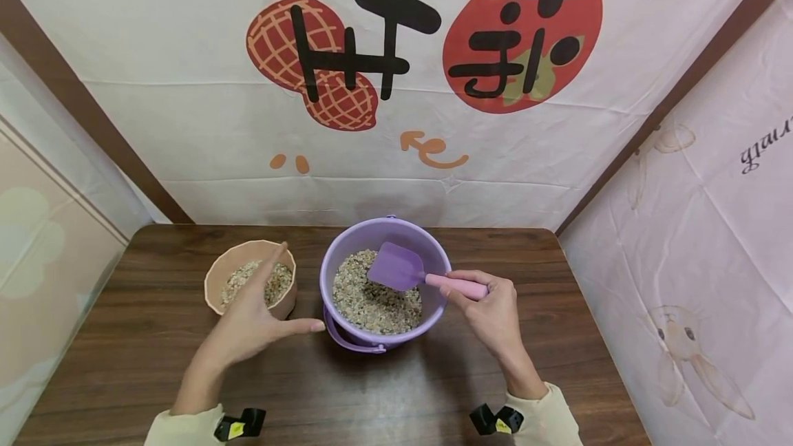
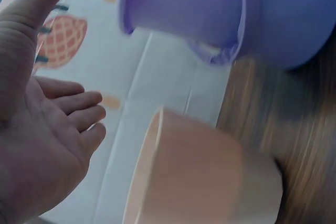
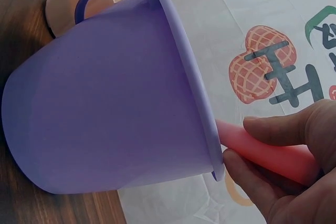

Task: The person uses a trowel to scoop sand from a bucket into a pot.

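A purple bucket [image 1: 330, 319] holding coarse, gravel-like grains [image 1: 372, 308] stands at the table's back. My right hand [image 1: 492, 308] grips the pink handle [image 3: 273, 153] of a toy shovel whose purple blade [image 1: 396, 267] is over the grains inside the bucket. The blade looks bare. To the left is a peach bowl [image 2: 199, 171] with similar grains in it. My left hand [image 1: 250, 325] is held above the bowl's near right side, fingers straight and thumb stretched toward the bucket's rim. Nothing is in its grasp.
The brown wooden table [image 1: 372, 405] carries the bowl and bucket. A printed white cloth [image 1: 204, 122] rises behind its back edge, and another cloth [image 1: 712, 260] hangs at the right. The bucket's purple bail [image 1: 350, 344] droops along its near left side.
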